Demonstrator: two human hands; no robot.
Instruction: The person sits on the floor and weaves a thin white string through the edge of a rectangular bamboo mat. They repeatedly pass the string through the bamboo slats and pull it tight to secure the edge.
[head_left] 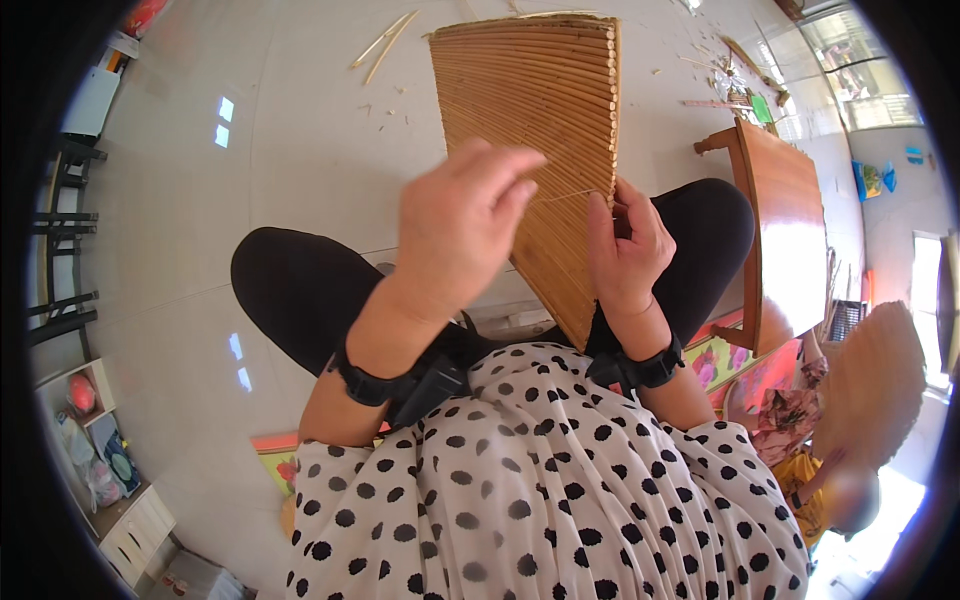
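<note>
Left of the mat [545, 110], shelving [118, 510] holds bags [103, 484] (plastic).

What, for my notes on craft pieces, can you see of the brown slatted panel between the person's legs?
The slatted panel looks made of slender golden-brown stalks or strips, packed side by side. Pale blunt ends line its right edge. It is broad at the far end and tapers in this view toward its near end, between the black-clad legs. The right hand pinches its right edge, where a thin strand crosses its face. The blurred left hand hides part; contact there is unclear.
</note>
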